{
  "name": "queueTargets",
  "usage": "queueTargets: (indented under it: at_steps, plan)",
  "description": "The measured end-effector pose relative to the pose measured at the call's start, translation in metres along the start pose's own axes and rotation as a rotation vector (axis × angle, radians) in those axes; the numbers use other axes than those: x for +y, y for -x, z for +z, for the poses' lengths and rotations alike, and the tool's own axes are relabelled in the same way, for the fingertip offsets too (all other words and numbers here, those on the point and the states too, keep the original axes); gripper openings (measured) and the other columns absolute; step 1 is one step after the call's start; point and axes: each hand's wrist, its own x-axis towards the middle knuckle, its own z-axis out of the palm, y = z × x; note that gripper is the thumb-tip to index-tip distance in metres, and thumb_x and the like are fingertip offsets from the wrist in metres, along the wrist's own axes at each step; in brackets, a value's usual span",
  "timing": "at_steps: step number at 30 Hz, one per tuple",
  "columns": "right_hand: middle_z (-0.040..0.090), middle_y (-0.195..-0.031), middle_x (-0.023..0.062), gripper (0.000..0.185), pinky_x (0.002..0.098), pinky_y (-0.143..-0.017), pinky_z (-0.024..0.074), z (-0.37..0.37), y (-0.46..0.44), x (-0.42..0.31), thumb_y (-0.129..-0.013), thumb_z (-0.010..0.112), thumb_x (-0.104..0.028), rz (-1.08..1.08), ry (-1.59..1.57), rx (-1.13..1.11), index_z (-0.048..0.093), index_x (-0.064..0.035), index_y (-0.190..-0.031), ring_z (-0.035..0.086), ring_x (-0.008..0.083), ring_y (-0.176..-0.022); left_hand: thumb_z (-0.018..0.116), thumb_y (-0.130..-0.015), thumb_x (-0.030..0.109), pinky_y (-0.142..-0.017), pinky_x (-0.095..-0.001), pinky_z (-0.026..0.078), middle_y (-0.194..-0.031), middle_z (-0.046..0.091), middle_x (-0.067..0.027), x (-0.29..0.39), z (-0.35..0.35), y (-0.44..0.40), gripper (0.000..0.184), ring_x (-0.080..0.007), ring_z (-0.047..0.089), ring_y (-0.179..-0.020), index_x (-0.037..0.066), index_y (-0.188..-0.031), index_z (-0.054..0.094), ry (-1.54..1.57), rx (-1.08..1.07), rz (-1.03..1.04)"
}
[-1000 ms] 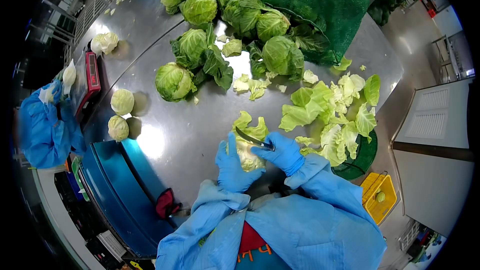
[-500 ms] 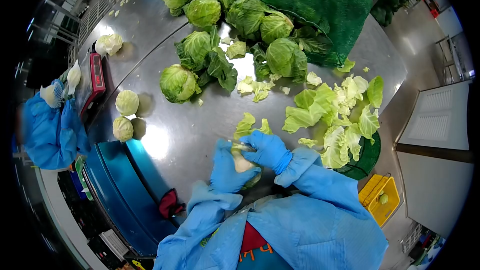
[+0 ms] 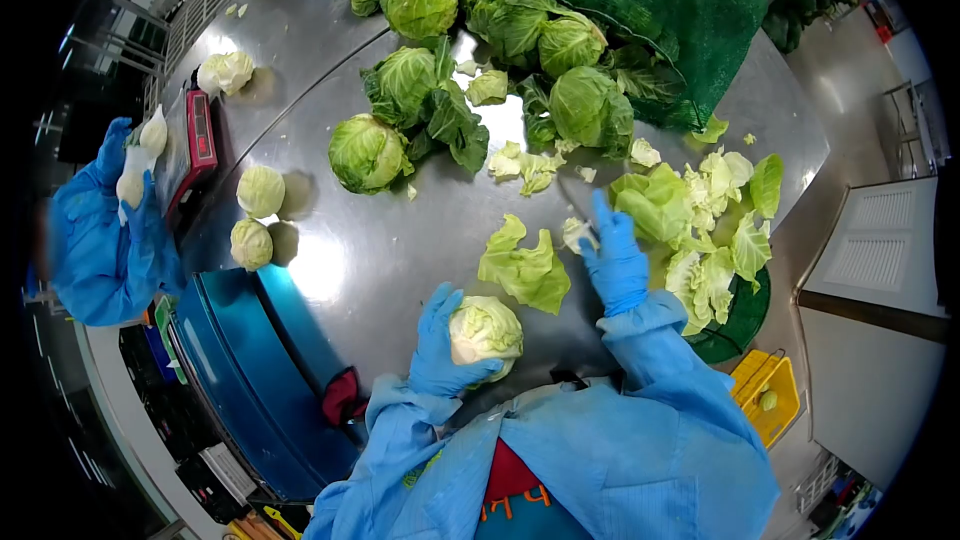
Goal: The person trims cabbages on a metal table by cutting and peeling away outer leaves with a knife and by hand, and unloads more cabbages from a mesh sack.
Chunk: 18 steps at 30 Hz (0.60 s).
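Observation:
My left hand (image 3: pixel 436 348) is wrapped around the side of a trimmed, pale green cabbage (image 3: pixel 488 336) near the table's front edge. Farther right, my right hand (image 3: pixel 615 258) is raised over the table, its fingers closed around a small knife (image 3: pixel 577 206) whose blade is blurred. A whitish cut piece (image 3: pixel 577 234) shows beside those fingers; whether they touch it I cannot tell. Between the hands and a little beyond them lies a loose cabbage leaf (image 3: pixel 525 265). Both hands wear blue gloves.
Untrimmed cabbages (image 3: pixel 590 108) and a green mesh sack (image 3: pixel 680 20) cover the far side of the steel table (image 3: pixel 390 250). Loose leaves (image 3: pixel 690 230) are heaped at right above a green basket (image 3: pixel 735 330). Two trimmed cabbages (image 3: pixel 260 192) sit left, near a red scale (image 3: pixel 200 130) and a co-worker's sleeves (image 3: pixel 100 250).
My right hand has moved away from the cabbage, out to the right with the knife. The left hand still holds the cabbage, now more exposed. The co-worker's hands have shifted around a white item.

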Motion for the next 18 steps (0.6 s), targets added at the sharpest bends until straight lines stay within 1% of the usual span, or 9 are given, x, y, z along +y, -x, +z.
queueTargets:
  at_steps: [1,3,5,8,11,14,17,18]
  plan:
    - [0.062,-0.089,0.0086,0.060,0.0329,-0.073,0.0513,-0.001,0.003,-0.012,-0.081,0.076,-0.029,0.002,-0.116,-0.048,0.054,-0.0151,-0.135,0.062,0.0201,-0.077,0.092,-0.053,0.045,-0.107,-0.0440,0.037,-0.136,0.043,-0.0222,0.007,-0.001,-0.001,0.112,-0.0367,0.045,-0.125,-0.001,-0.140,0.036,-0.007,-0.028,-0.034]
    - [0.062,-0.088,0.0071,0.062,0.0329,-0.077,0.0509,-0.006,0.006,-0.046,-0.083,0.075,-0.033,0.169,-0.326,-0.641,0.053,-0.0125,-0.136,0.062,0.0177,-0.080,0.091,-0.053,0.046,-0.106,-0.0446,0.037,-0.136,0.043,-0.0232,0.020,-0.002,-0.006,0.116,-0.0378,0.045,-0.125,-0.002,-0.142,0.034,-0.048,-0.083,-0.055]
    - [0.065,-0.089,0.0076,0.056,0.0329,-0.080,0.0504,0.015,0.013,-0.055,-0.084,0.074,-0.036,0.118,-0.330,-0.853,0.058,-0.0096,-0.131,0.062,0.0168,-0.085,0.091,-0.053,0.048,-0.106,-0.0449,0.038,-0.136,0.043,-0.0238,0.030,0.001,-0.013,0.118,-0.0387,0.045,-0.125,-0.002,-0.143,0.032,-0.119,-0.130,-0.032]
    - [0.067,-0.106,0.0182,0.054,0.0374,-0.084,0.0499,0.039,0.021,-0.042,-0.088,0.064,-0.049,0.120,-0.527,-0.925,0.063,-0.0060,-0.121,0.065,0.0300,-0.094,0.089,-0.053,0.051,-0.104,-0.0458,0.039,-0.136,0.045,-0.0240,0.031,0.010,-0.012,0.116,-0.0397,0.046,-0.124,-0.003,-0.141,0.036,-0.150,-0.081,-0.079]
    - [0.068,-0.101,0.0176,0.049,0.0382,-0.084,0.0498,0.037,0.019,-0.035,-0.092,0.059,-0.048,-0.018,-0.488,-0.904,0.065,-0.0060,-0.116,0.064,0.0315,-0.094,0.092,-0.052,0.041,-0.106,-0.0443,0.038,-0.134,0.046,-0.0213,0.029,0.012,-0.017,0.114,-0.0381,0.045,-0.125,-0.002,-0.141,0.035,-0.222,-0.103,0.067]
    - [0.068,-0.101,0.0149,0.039,0.0387,-0.083,0.0500,0.024,0.012,-0.040,-0.094,0.056,-0.042,-0.094,-0.367,-0.926,0.066,-0.0081,-0.111,0.064,0.0321,-0.094,0.092,-0.053,0.040,-0.106,-0.0452,0.037,-0.136,0.045,-0.0222,0.028,0.012,-0.019,0.109,-0.0393,0.045,-0.125,-0.002,-0.138,0.038,-0.225,-0.148,0.097]
    - [0.068,-0.097,0.0125,0.032,0.0406,-0.079,0.0506,0.020,0.021,-0.036,-0.093,0.056,-0.039,-0.157,-0.234,-0.737,0.066,-0.0105,-0.105,0.064,0.0328,-0.091,0.093,-0.053,0.038,-0.107,-0.0447,0.037,-0.137,0.045,-0.0206,0.024,0.012,-0.012,0.108,-0.0360,0.045,-0.126,-0.001,-0.138,0.038,-0.184,-0.103,0.098]
    - [0.067,-0.096,0.0123,0.030,0.0413,-0.078,0.0505,0.022,0.023,-0.025,-0.092,0.056,-0.038,-0.136,-0.169,-0.674,0.066,-0.0110,-0.103,0.064,0.0332,-0.089,0.093,-0.054,0.037,-0.107,-0.0442,0.037,-0.137,0.044,-0.0197,0.020,0.010,-0.007,0.108,-0.0347,0.045,-0.127,-0.001,-0.139,0.037,-0.072,-0.070,0.031]
